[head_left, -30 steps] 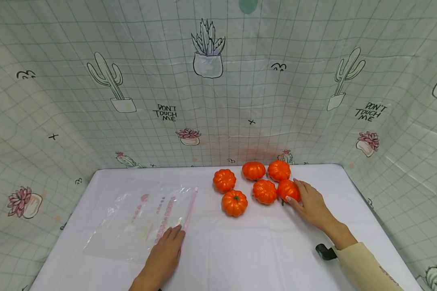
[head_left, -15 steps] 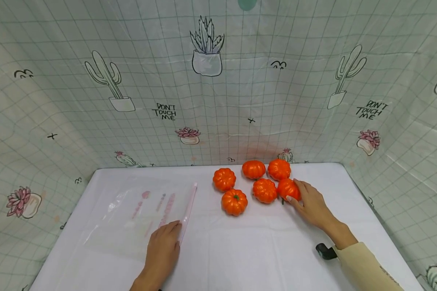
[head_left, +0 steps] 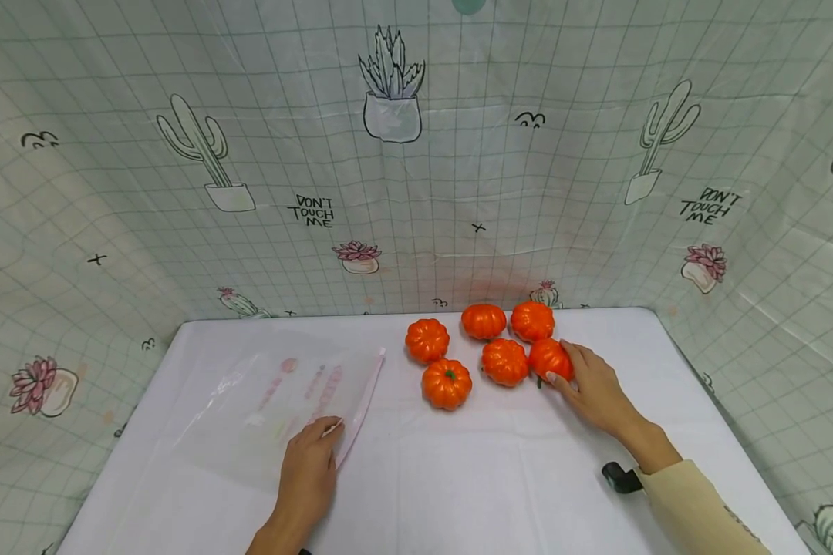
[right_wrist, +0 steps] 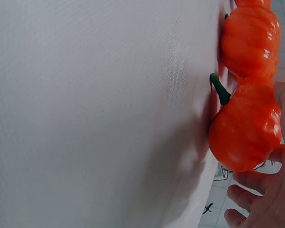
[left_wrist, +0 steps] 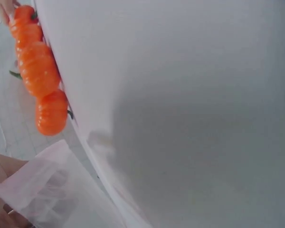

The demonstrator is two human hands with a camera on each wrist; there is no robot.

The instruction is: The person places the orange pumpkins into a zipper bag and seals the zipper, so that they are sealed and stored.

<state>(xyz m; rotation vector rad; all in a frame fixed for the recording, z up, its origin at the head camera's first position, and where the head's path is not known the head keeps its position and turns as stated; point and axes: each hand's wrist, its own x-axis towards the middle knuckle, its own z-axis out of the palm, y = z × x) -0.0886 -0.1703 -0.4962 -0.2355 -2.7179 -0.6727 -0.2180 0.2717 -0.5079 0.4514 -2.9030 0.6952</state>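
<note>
A clear plastic zip bag [head_left: 250, 408] with pink print lies on the left of the table. My left hand [head_left: 308, 474] pinches its pink-edged opening; in the left wrist view the bag [left_wrist: 73, 194] is raised near the fingers. At the right, my right hand [head_left: 597, 393] holds a small orange toy pumpkin [head_left: 551, 358], thumb at the front and fingers round the far side. Up close in the right wrist view, that pumpkin [right_wrist: 247, 128] shows a green stem and touches the table. My left thumb is mostly hidden in the head view.
Several similar pumpkins stand near the back, among them one beside the held pumpkin [head_left: 505, 362], a front one [head_left: 447, 384] and a left one [head_left: 426, 341]. White cloth covers the table [head_left: 451, 478]. A printed curtain [head_left: 416, 193] rises behind it. A black device [head_left: 621, 478] sits at my right wrist.
My left fingers have drawn in from lying flat on the bag to pinching its edge, and the bag's opening edge has shifted and lifted slightly. The right hand stays on its pumpkin.
</note>
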